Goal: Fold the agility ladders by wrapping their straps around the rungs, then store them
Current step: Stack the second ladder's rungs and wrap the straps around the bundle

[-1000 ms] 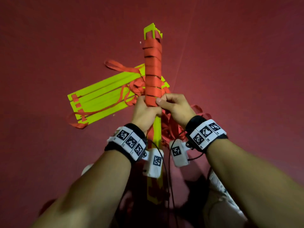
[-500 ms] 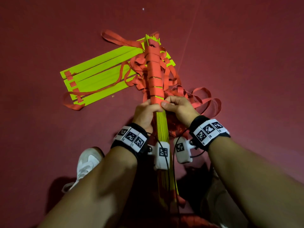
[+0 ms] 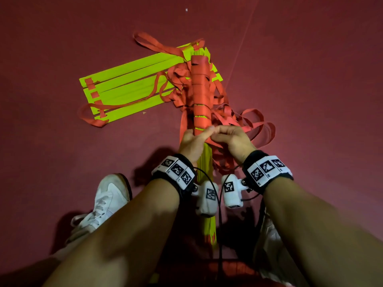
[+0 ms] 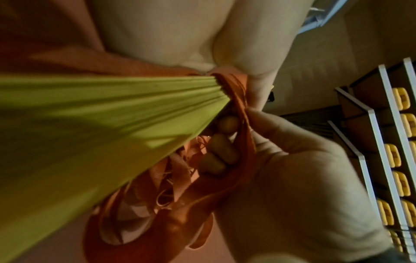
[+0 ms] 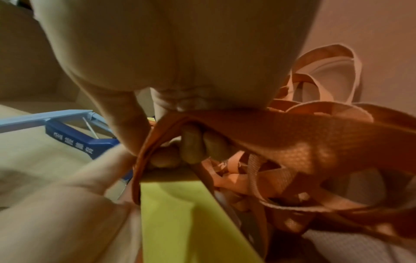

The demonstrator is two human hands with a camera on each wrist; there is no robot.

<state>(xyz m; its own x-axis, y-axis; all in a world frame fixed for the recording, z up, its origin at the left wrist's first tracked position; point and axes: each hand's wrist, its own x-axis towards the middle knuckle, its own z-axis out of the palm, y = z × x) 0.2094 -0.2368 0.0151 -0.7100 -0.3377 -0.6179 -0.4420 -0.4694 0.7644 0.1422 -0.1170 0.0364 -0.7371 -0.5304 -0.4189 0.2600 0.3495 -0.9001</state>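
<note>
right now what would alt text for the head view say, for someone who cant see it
Two hands, left hand and right hand, hold a bundle of yellow rungs partly wrapped in red strap, over a dark red floor. A second ladder lies flat behind it amid loose strap loops, and a white shoe shows lower left.

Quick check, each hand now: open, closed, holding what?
Left hand: closed around the rung bundle.
Right hand: closed, pinching the red strap.

neon-yellow rungs (image 3: 132, 79), red straps (image 3: 202, 88), maroon floor (image 3: 62, 38), white shoe (image 3: 107, 199)
</note>
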